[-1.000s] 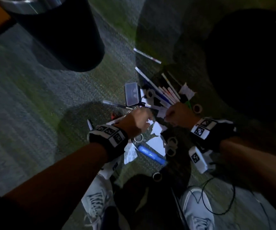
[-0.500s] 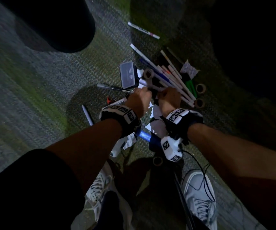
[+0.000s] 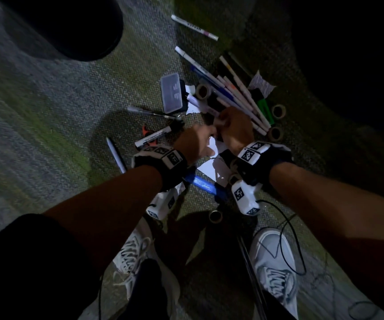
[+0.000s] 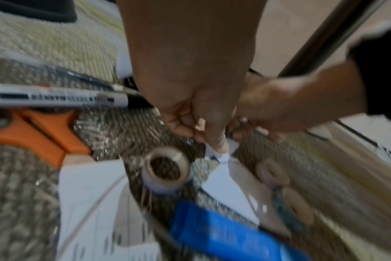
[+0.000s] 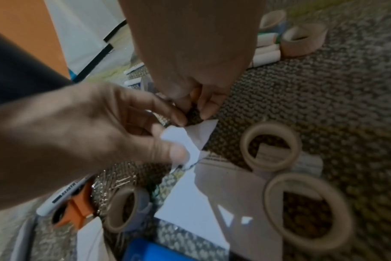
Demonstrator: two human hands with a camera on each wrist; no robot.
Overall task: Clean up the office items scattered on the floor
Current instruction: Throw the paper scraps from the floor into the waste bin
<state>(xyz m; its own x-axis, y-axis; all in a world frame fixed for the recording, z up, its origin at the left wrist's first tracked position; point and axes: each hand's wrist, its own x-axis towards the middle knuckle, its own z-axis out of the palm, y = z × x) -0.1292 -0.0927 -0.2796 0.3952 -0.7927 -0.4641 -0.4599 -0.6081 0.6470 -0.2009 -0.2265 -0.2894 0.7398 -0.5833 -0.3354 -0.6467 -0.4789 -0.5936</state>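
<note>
I crouch over scattered office items on the carpet. My left hand pinches a torn white paper scrap between thumb and fingers, just above the floor. My right hand is close beside it, fingers curled, with thumb and forefinger tips at the scrap's upper edge. I cannot make out whether it grips the scrap. More paper pieces lie under both wrists. A blue flat item lies nearer to me, and a bundle of white markers lies beyond the hands.
A clear plastic case, several tape rolls, orange scissors, a white marker and a pen lie around. A black bin stands far left. My shoes and a cable are near.
Both hands have come together over the paper scraps, and the left hand has taken hold of one. The view has shifted, so the bin sits further up-left.
</note>
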